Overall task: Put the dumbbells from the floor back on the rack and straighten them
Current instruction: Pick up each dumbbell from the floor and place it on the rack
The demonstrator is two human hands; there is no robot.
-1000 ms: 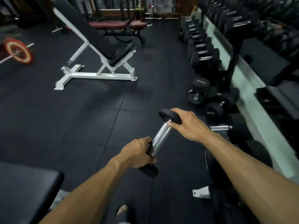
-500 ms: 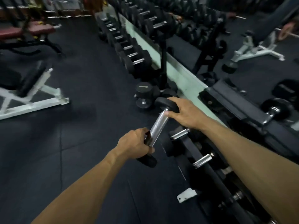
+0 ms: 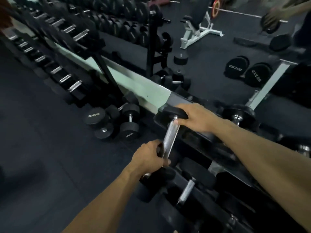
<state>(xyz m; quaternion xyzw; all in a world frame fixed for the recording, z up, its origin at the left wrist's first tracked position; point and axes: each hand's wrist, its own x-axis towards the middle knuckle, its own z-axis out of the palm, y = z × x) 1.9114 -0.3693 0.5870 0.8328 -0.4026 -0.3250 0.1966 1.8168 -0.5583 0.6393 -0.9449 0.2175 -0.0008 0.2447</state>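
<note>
since a second ago you've swung from the open floor to the black steel dumbbell rack, so racking looks close. your left hand grips the near end of the chrome-handled black dumbbell, your right hand clasps its far head. it hangs above the rack's near rail, long axis pointing away toward the rack's mirror side.
</note>
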